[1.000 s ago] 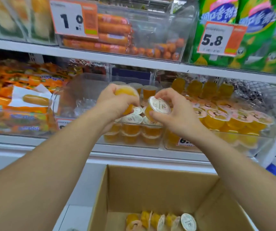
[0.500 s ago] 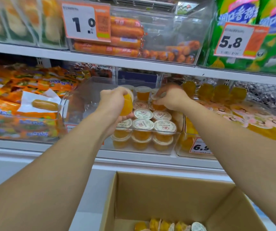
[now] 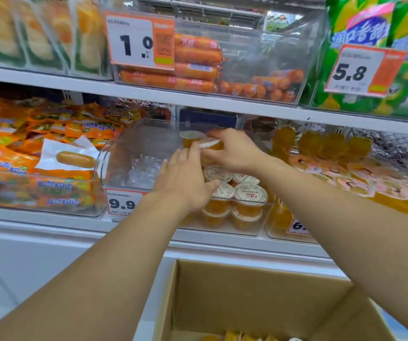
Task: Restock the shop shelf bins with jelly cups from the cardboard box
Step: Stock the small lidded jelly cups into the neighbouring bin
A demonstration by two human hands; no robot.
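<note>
A clear plastic shelf bin [image 3: 134, 153] on the middle shelf holds stacked orange jelly cups [image 3: 250, 196] with white printed lids. My right hand [image 3: 235, 152] reaches into the back of the bin and grips a jelly cup [image 3: 210, 144] that lies tilted on its side. Another cup [image 3: 191, 137] stands upright just behind it. My left hand [image 3: 185, 179] is flat with straight fingers over the front cups, its fingertips by the tilted cup. The cardboard box [image 3: 247, 291] sits below, with a few jelly cups [image 3: 242, 337] showing at the bottom edge.
Left of the bin is a bin of orange snack packs [image 3: 50, 153]. Right of it are larger orange jelly cups [image 3: 360, 178]. Sausages [image 3: 193, 70] and green bags [image 3: 370, 33] fill the upper shelf. Price tags 9.9 [image 3: 122, 204], 1.0 and 5.8 hang in front.
My left hand held a jelly cup before; it now holds nothing and lies flat over the stack. My right hand moved its cup deeper toward the back of the bin.
</note>
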